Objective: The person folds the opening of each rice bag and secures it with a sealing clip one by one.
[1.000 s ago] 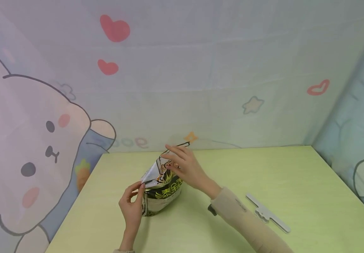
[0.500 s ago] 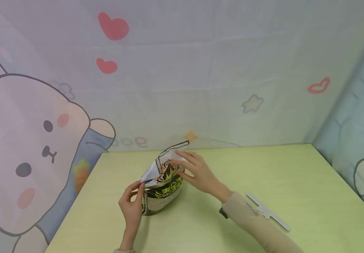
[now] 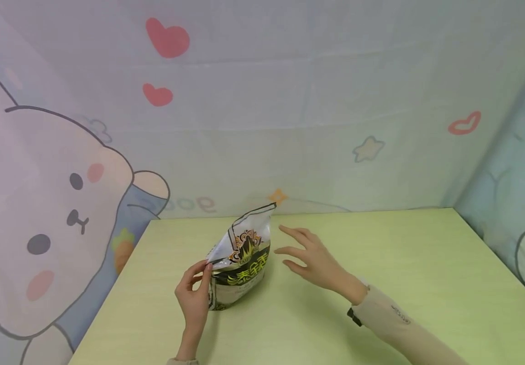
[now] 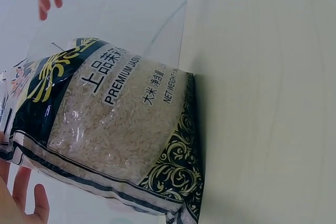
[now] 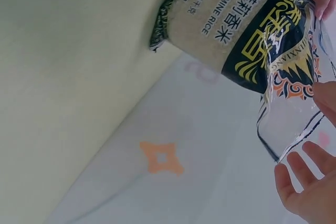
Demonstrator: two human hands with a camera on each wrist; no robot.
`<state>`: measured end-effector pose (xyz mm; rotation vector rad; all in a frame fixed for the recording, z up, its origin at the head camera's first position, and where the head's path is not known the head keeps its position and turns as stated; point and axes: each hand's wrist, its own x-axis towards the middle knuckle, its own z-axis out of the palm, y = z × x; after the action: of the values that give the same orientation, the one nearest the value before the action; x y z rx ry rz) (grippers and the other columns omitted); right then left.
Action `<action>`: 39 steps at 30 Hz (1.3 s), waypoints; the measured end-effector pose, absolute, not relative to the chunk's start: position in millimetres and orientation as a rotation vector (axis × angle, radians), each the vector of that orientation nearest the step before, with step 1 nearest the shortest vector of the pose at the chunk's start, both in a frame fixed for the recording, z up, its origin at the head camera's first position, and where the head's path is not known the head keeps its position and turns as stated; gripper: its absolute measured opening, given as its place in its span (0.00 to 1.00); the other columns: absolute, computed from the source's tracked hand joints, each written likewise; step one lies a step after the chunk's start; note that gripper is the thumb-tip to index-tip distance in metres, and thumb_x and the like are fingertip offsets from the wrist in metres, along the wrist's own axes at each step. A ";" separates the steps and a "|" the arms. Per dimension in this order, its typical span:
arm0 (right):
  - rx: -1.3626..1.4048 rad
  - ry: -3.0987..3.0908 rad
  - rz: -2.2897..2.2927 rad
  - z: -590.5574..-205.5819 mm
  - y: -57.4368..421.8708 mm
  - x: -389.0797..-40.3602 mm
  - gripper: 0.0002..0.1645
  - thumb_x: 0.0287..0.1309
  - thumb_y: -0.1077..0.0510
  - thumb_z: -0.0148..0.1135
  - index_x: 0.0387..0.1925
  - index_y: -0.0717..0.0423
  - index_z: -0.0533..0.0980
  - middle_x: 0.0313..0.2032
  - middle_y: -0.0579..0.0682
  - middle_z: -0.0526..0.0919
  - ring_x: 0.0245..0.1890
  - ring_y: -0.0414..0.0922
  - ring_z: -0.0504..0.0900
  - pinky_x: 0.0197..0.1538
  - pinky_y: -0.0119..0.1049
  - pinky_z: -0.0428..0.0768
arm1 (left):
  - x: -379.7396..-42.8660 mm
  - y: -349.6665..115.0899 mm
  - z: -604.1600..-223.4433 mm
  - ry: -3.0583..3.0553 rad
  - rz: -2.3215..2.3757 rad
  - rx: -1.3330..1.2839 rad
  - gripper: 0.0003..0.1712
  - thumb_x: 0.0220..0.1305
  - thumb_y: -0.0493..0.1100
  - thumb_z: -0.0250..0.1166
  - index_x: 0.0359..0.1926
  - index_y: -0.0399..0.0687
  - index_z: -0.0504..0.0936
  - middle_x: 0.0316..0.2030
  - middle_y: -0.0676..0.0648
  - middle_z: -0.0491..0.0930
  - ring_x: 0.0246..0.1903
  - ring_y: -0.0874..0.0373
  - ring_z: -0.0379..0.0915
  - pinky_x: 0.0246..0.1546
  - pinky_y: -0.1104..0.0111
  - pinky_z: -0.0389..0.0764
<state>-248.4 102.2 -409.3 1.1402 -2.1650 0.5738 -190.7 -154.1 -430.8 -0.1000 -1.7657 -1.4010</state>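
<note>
A clear plastic bag of jasmine rice [image 3: 243, 271] stands on the table, with a dark band, yellow lettering and an orange crest. Its slack top slants up to the right, ending in a dark-edged corner. My left hand [image 3: 193, 294] pinches the bag's upper left edge between thumb and fingers. To the right of the bag, my right hand [image 3: 314, 259] is apart from it, fingers spread and holding nothing. Rice grains show through the bag [image 4: 105, 124] in the left wrist view. In the right wrist view, my right hand [image 5: 310, 195] is beside the bag's top corner.
The pale yellow-green table [image 3: 404, 253] reaches back to a printed cloth backdrop [image 3: 289, 101] with hearts and a cartoon animal. My right sleeve [image 3: 399, 322] covers the spot where a white bar-shaped clip lay in the earlier frames.
My right hand has drawn away rightward from the bag's top, and its sleeve now hides the white clip. My left hand keeps its pinch on the bag's edge.
</note>
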 end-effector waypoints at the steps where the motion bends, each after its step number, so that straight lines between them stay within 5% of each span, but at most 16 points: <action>1: 1.138 -2.171 0.576 -410.5 105.6 -247.3 0.17 0.45 0.58 0.67 0.41 0.44 0.78 0.60 0.55 0.66 0.55 0.50 0.67 0.52 0.49 0.69 | -190.6 -154.3 -430.8 -1.765 -1.403 -0.099 0.05 0.51 0.26 0.61 0.32 0.28 0.80 0.28 0.43 0.80 0.31 0.74 0.72 0.30 0.81 0.70; 22: 1.118 -2.386 0.327 -421.4 168.1 -215.0 0.22 0.43 0.53 0.68 0.44 0.42 0.76 0.51 0.48 0.74 0.49 0.45 0.70 0.40 0.42 0.73 | -189.5 -154.5 -428.2 -1.767 -1.357 -0.111 0.06 0.50 0.26 0.61 0.32 0.29 0.80 0.28 0.37 0.79 0.31 0.74 0.72 0.29 0.81 0.70; 39: 0.799 -2.582 0.094 -438.8 220.0 -177.3 0.26 0.36 0.47 0.70 0.43 0.42 0.76 0.43 0.48 0.77 0.39 0.46 0.73 0.31 0.37 0.67 | -187.4 -153.6 -427.4 -1.777 -1.370 -0.145 0.07 0.51 0.25 0.60 0.33 0.29 0.80 0.28 0.32 0.78 0.31 0.65 0.73 0.30 0.78 0.71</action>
<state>-177.3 220.0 -438.8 0.7993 -2.5823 0.0937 -187.4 -153.6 -427.4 -0.1450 -1.7773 -1.3696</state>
